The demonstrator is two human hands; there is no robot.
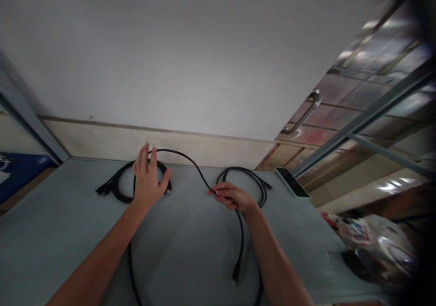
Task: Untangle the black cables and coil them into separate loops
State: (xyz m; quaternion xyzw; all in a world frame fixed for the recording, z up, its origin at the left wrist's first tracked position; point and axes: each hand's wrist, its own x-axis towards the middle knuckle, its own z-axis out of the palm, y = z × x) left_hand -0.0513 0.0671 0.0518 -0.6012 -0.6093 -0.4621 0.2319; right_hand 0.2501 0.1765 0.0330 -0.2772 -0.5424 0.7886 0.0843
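My right hand (235,196) pinches a thin black cable (195,162) between thumb and fingers, above the grey tabletop. From there the cable arches up and left to my left hand (148,179), whose fingers are raised and spread; the line passes at or behind the fingertips. Below my right hand a length hangs down to a black plug (236,268). Partly hidden behind my left hand lies a coiled black cable (116,185) with its connectors at the left. Another coiled black cable (263,189) rests behind my right hand, one end pointing right.
A phone (292,182) lies at the table's back right. More black cable (132,269) runs off the near edge. Behind stands a white wall (184,61); metal frame bars (368,106) flank the table. Plastic bags (384,238) sit beyond the right edge.
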